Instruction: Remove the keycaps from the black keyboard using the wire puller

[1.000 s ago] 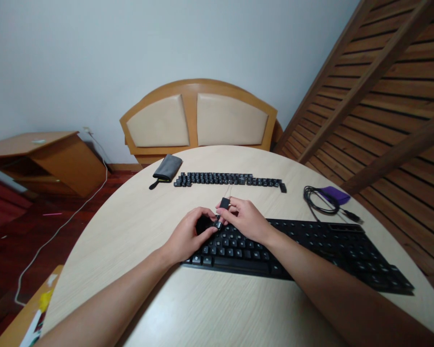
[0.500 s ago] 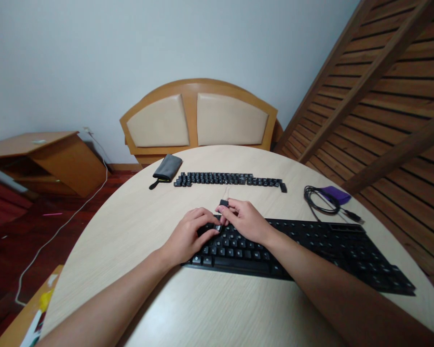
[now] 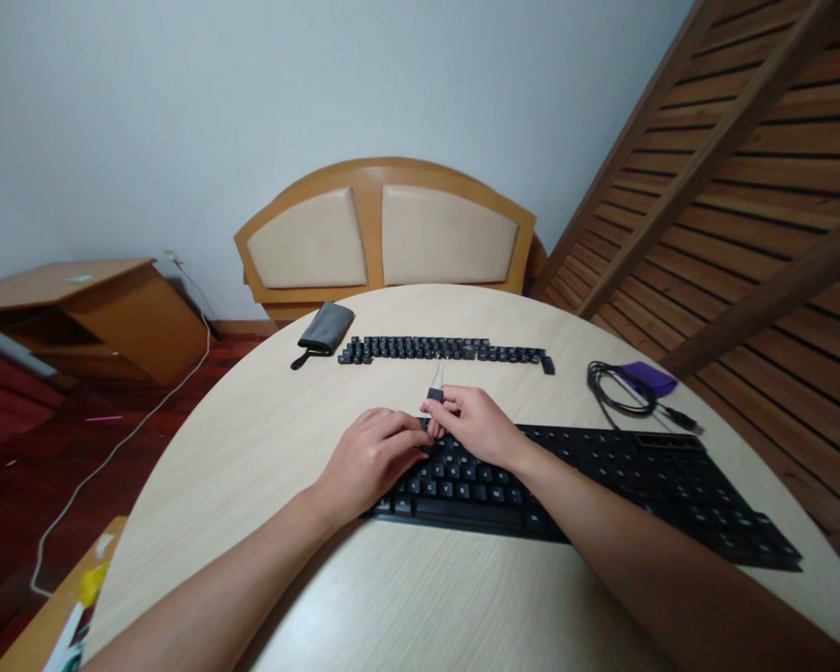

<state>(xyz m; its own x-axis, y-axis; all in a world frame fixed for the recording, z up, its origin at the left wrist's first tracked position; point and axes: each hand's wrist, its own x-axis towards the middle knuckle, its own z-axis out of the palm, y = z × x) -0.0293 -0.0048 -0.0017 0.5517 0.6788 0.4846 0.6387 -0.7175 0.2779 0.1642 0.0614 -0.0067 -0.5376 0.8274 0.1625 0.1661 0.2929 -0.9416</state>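
Note:
My right hand (image 3: 474, 420) pinches the black middle of a wire keycap puller (image 3: 435, 396). Thin wire prongs rise from its far end, and more wire reaches down towards my left fingertips. My left hand (image 3: 382, 455) is closed over the left part of a black keyboard (image 3: 455, 509), its thumb and fingers together at the puller's lower end. They appear to grip a keycap, now mostly hidden by the fingers. Beyond my hands, rows of loose black keycaps (image 3: 420, 348) stand lined up on the round table (image 3: 252, 485).
A grey pouch (image 3: 328, 327) with a strap lies at the far left of the table. To the right are a coiled black USB cable (image 3: 620, 397) and a purple cloth (image 3: 649, 378). Past the table stands a padded wooden headboard (image 3: 374, 224).
My left fingers have turned and closed further over the keycap, which showed between them before. My right hand keeps the keycap puller in nearly the same spot.

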